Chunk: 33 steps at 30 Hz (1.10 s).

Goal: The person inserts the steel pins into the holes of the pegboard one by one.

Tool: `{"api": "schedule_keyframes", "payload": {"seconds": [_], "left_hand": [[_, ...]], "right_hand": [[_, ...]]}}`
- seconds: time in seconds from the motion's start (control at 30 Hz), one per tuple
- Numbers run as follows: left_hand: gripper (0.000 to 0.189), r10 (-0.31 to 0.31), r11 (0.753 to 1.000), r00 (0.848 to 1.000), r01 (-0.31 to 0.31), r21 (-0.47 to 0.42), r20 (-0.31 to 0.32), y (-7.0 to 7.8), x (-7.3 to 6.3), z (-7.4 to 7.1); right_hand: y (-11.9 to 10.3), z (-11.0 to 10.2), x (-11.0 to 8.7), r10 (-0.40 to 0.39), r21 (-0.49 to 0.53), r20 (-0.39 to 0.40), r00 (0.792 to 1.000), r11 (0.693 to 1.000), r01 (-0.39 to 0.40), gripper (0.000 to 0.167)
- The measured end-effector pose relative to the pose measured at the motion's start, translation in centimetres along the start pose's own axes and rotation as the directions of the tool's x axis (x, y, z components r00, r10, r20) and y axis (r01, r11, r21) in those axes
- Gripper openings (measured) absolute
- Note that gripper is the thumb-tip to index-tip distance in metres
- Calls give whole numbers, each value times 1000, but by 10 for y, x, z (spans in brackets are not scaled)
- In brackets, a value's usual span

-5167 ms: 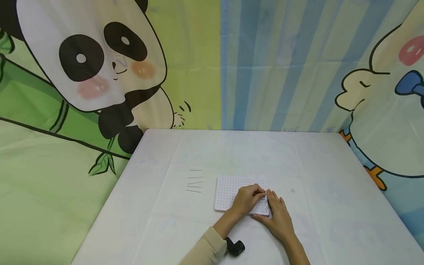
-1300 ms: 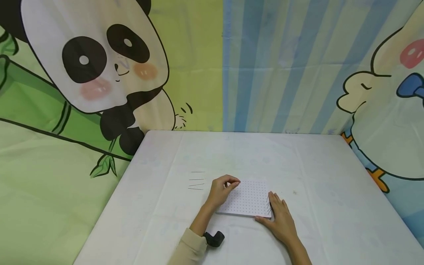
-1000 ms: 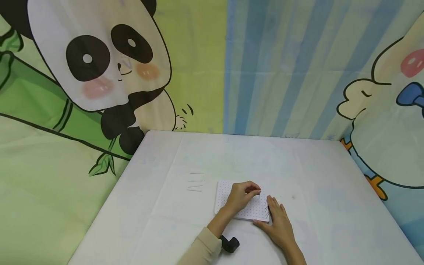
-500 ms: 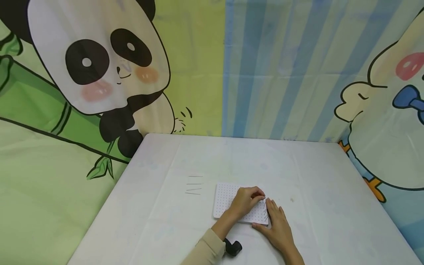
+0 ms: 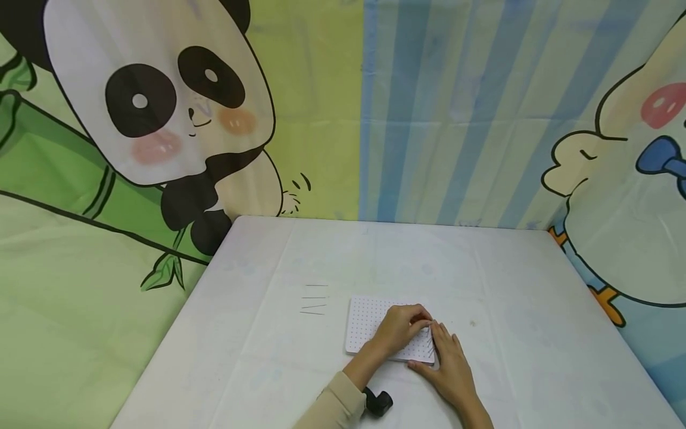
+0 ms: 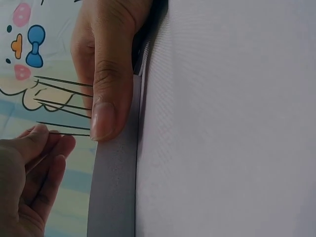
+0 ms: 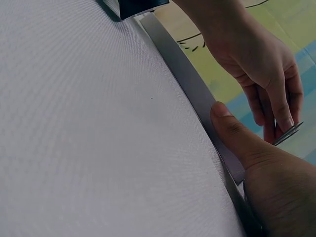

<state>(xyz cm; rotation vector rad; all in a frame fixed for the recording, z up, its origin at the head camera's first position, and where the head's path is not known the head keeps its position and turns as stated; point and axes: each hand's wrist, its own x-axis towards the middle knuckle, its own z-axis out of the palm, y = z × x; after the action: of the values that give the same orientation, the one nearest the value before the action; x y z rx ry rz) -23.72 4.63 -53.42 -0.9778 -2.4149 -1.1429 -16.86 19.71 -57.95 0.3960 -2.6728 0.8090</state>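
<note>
The left hand (image 5: 399,329) is bending over the white board (image 5: 365,319), fingers curling to pinch a needle (image 6: 69,133) at three o'clock; earlier it was hovering at ten. The right hand (image 5: 452,364) is bracing the board's four-o'clock edge, fingers straight, thumb spreading, gripping nothing. Upright needles (image 6: 63,81) are lining that edge. Four loose needles (image 5: 313,297), formerly five, are lying toward ten o'clock on the surface (image 5: 268,357). The left hand is partly covering the board.

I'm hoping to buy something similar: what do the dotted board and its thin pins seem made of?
Dotted board: probably matte white plastic, though painted wood is possible; even surface, rounded corners. Thin pins: likely polished metal, given their greyish glint.
</note>
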Motion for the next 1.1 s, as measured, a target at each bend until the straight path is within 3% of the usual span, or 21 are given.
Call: {"api": "schedule_keyframes", "payload": {"seconds": [0.53, 0.73, 0.83, 0.97, 1.1], "left_hand": [[5, 41, 994, 998, -44, 97, 38, -6, -2, 8], [6, 37, 996, 998, -41, 82, 48, -9, -4, 11], [10, 19, 1000, 998, -20, 22, 56, -13, -9, 10], [22, -24, 993, 999, 28, -115, 36, -21, -18, -5], [22, -99, 976, 992, 82, -203, -78, -38, -29, -38]], "right_hand": [[2, 0, 0, 0, 4, 12, 1000, 1000, 0, 103], [2, -2, -1, 9, 7, 4, 1000, 1000, -9, 103], [0, -1, -1, 11, 14, 2, 1000, 1000, -11, 102], [-1, -2, -1, 12, 0, 9, 1000, 1000, -12, 103], [-3, -3, 1, 38, -21, 32, 999, 999, -38, 105]]}}
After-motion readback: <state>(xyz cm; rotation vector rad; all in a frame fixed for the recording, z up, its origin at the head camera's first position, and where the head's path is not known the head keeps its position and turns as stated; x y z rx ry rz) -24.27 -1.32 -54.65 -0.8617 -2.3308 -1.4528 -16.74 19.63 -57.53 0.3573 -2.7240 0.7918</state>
